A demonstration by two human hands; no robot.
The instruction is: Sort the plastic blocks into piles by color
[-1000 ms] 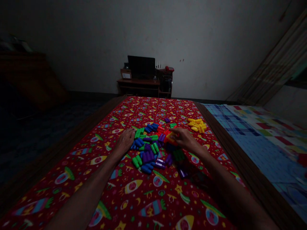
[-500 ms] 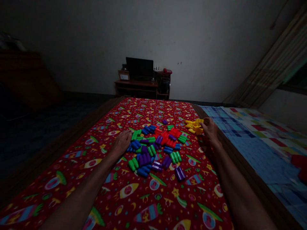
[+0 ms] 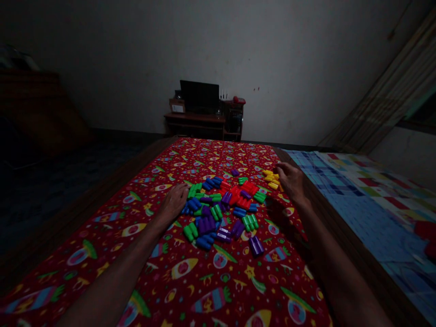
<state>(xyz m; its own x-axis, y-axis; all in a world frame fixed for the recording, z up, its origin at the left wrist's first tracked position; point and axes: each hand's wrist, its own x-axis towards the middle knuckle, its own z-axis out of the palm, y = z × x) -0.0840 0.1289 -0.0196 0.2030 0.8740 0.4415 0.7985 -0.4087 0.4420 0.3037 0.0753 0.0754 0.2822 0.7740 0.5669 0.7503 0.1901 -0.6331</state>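
Observation:
A pile of coloured plastic blocks (image 3: pixel 223 209), green, blue, purple and red, lies on a red cloth with rocket prints (image 3: pixel 190 272). My left hand (image 3: pixel 175 201) rests at the pile's left edge with its fingers curled against green and blue blocks. My right hand (image 3: pixel 290 180) lies palm down over a small heap of yellow blocks (image 3: pixel 270 178) near the cloth's right edge. Its fingers cover part of the heap, so a grip cannot be made out. A single purple block (image 3: pixel 255 245) sits apart at the front.
The cloth covers a wooden-edged bed or table (image 3: pixel 344 227). A blue checked and patchwork mat (image 3: pixel 368 190) lies to the right. A low desk with a dark monitor (image 3: pixel 200 96) stands against the far wall. The room is dim.
My right hand left the middle of the pile with an orange-red piece, went to the yellow heap, and now lies over it. My left hand has stayed in place.

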